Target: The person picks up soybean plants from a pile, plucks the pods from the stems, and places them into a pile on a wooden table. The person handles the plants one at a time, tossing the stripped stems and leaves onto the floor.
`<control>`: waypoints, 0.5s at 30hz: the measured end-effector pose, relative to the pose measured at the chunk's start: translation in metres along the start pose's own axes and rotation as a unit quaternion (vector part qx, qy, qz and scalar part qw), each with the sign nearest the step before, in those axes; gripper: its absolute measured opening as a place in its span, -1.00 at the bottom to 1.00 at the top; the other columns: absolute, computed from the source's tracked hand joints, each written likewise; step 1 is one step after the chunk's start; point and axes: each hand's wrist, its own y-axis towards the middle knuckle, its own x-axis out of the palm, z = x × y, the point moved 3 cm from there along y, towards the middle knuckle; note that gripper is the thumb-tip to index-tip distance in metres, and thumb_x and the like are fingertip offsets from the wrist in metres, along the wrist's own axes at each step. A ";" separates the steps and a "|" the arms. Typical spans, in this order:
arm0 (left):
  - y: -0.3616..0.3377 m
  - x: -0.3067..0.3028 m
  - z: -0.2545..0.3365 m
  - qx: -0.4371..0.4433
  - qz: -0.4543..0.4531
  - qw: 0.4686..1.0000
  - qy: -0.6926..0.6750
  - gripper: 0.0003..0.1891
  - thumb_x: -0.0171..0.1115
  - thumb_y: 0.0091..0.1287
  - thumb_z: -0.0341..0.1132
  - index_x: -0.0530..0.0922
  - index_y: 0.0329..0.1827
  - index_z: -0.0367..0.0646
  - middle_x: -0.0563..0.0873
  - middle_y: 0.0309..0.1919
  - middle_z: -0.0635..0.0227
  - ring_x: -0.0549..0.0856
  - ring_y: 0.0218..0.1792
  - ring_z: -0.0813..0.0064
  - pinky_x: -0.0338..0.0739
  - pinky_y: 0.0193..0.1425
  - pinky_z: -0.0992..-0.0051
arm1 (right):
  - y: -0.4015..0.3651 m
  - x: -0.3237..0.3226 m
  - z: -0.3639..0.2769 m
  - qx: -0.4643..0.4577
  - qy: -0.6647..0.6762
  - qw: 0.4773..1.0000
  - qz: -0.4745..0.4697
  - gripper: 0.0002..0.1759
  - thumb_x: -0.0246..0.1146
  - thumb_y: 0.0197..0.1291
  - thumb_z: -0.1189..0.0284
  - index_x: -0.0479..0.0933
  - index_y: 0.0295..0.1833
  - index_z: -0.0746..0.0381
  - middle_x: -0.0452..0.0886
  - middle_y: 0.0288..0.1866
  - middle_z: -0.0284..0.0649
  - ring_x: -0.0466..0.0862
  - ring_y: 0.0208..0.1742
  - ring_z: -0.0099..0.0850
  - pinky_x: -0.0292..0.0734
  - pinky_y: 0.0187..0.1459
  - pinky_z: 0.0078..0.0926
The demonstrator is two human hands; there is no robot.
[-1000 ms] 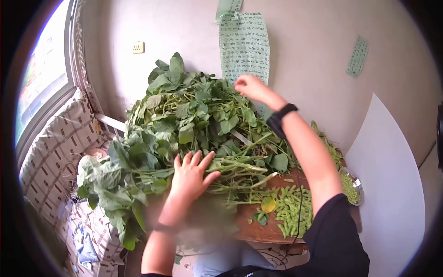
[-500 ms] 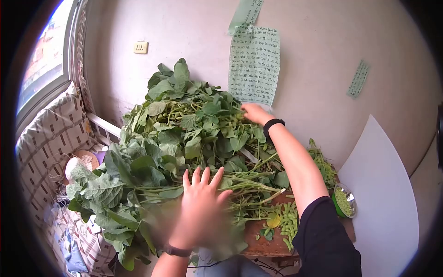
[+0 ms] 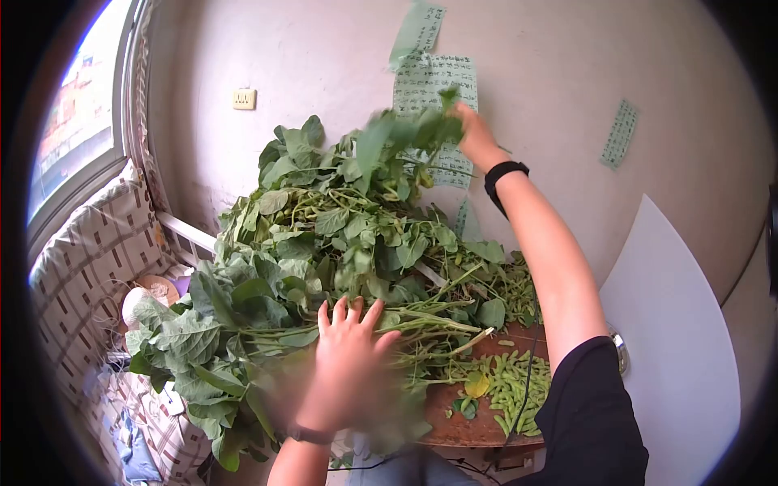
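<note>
The right hand [image 3: 476, 136] is clamping its grip on a leafy stalk [image 3: 401, 134], holding it up at the upper middle of the frame, above the pile of bean plants [image 3: 324, 235] filling the centre. The left hand [image 3: 348, 360], fingers spread wide and gripping nothing, is pressing flat on the stems at lower middle. The step looks like drawing one stalk free; that is calling for a clean pull out of the tangled leaves, with the pile pinned to the table [image 3: 478, 425]
</note>
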 end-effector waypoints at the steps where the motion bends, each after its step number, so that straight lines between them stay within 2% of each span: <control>1: 0.000 -0.002 0.001 0.001 0.000 1.000 0.002 -0.35 0.02 0.37 0.24 0.39 0.42 0.12 0.55 0.24 0.16 0.42 0.32 0.12 0.11 0.46 0.01 | 0.002 -0.012 0.000 -0.014 -0.062 0.998 0.018 -0.87 0.10 0.32 0.45 0.49 -0.13 0.27 0.55 -0.01 0.00 0.60 -0.02 0.01 0.52 -0.03 -0.11; 4: 0.001 -0.005 0.003 -0.008 -0.007 1.000 -0.018 -0.37 0.05 0.37 0.22 0.41 0.41 0.12 0.56 0.22 0.16 0.43 0.32 0.14 0.12 0.46 0.03 | 0.026 -0.040 0.001 -0.053 -0.145 0.987 0.052 -0.83 0.13 0.28 0.50 0.50 -0.06 0.31 0.55 0.03 0.00 0.58 0.03 0.01 0.52 0.04 -0.14; 6: 0.000 -0.002 0.001 0.003 0.021 1.000 -0.012 -0.37 0.07 0.36 0.21 0.41 0.41 0.12 0.56 0.21 0.16 0.43 0.31 0.14 0.13 0.45 0.03 | 0.030 -0.059 0.001 -0.093 -0.041 0.983 0.153 -0.77 0.16 0.23 0.57 0.53 0.00 0.31 0.56 -0.02 -0.04 0.59 0.04 -0.07 0.53 0.09 -0.23; 7: 0.000 -0.001 0.001 0.006 0.025 1.000 -0.012 -0.37 0.09 0.36 0.20 0.41 0.41 0.11 0.56 0.21 0.17 0.43 0.31 0.15 0.13 0.45 0.03 | 0.030 -0.064 0.002 -0.091 -0.045 0.983 0.153 -0.77 0.16 0.23 0.57 0.53 0.00 0.31 0.56 -0.02 -0.04 0.59 0.04 -0.07 0.53 0.09 -0.23; 9: 0.001 -0.004 0.002 0.006 0.021 1.000 -0.012 -0.37 0.10 0.35 0.19 0.41 0.40 0.08 0.56 0.20 0.18 0.43 0.31 0.16 0.14 0.44 0.03 | 0.029 -0.072 -0.010 -0.077 0.006 0.995 0.067 -0.72 0.17 0.20 0.62 0.53 0.04 0.32 0.56 -0.04 -0.09 0.61 0.02 -0.16 0.53 0.12 -0.32; 10: 0.000 -0.004 0.002 0.012 0.026 1.000 -0.010 -0.37 0.10 0.35 0.19 0.41 0.40 0.07 0.56 0.20 0.19 0.42 0.32 0.16 0.15 0.43 0.04 | 0.026 -0.080 -0.018 -0.095 -0.007 0.993 0.075 -0.75 0.18 0.21 0.59 0.54 0.02 0.31 0.56 -0.06 -0.10 0.62 -0.01 -0.23 0.53 0.10 -0.34; 14: 0.000 -0.005 0.002 0.039 0.060 0.997 0.017 -0.37 0.12 0.34 0.19 0.41 0.40 0.11 0.50 0.26 0.22 0.36 0.38 0.16 0.04 0.51 0.02 | 0.004 -0.111 -0.050 -0.120 0.033 0.989 0.074 -0.75 0.19 0.21 0.58 0.54 0.02 0.30 0.57 -0.04 -0.12 0.62 -0.02 -0.25 0.54 0.09 -0.35; 15: 0.000 -0.012 0.004 0.048 0.077 0.996 0.022 -0.38 0.19 0.32 0.13 0.42 0.38 0.06 0.50 0.27 0.23 0.34 0.39 0.17 0.01 0.52 0.02 | -0.006 -0.121 -0.062 -0.141 0.035 0.988 0.062 -0.76 0.19 0.22 0.58 0.54 0.02 0.30 0.58 -0.04 -0.13 0.62 -0.01 -0.27 0.54 0.08 -0.36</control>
